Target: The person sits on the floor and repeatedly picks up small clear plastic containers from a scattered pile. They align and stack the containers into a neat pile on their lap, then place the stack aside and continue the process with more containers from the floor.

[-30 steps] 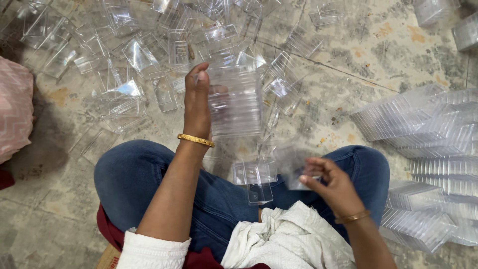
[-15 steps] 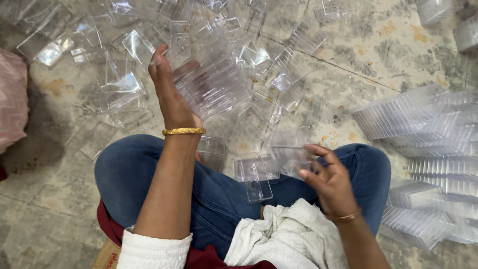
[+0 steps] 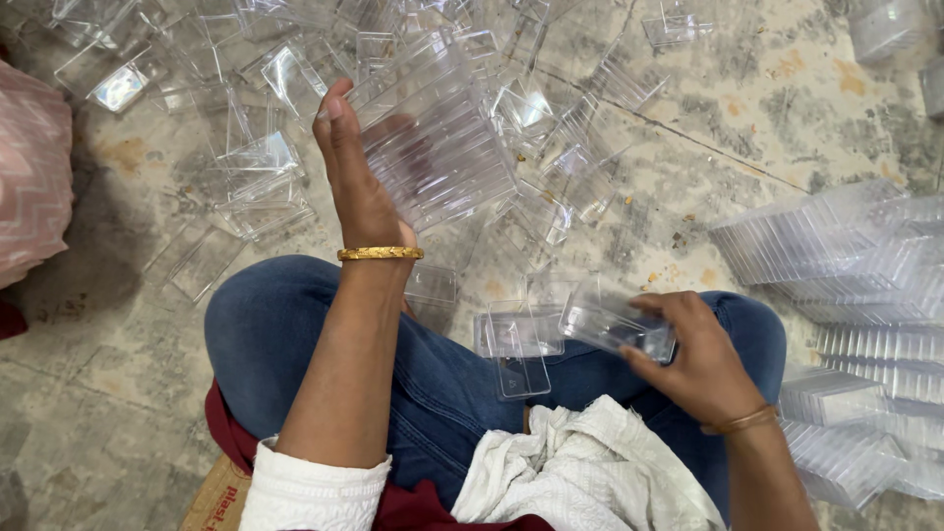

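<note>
Blue jeans (image 3: 433, 383), white sleeves (image 3: 310, 487), a white cloth (image 3: 580, 472) on the lap, gold bangles (image 3: 381, 254) on both wrists.

Our left hand (image 3: 359, 182) lifts a stack of clear plastic trays (image 3: 433, 138) at twelve o'clock; our right hand (image 3: 698, 359) grips one clear tray (image 3: 615, 324) at four o'clock.

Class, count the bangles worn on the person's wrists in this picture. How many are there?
2. A gold bangle on the left wrist, below the left hand; a thinner bangle on the right wrist. Sleeves may hide others.
</note>
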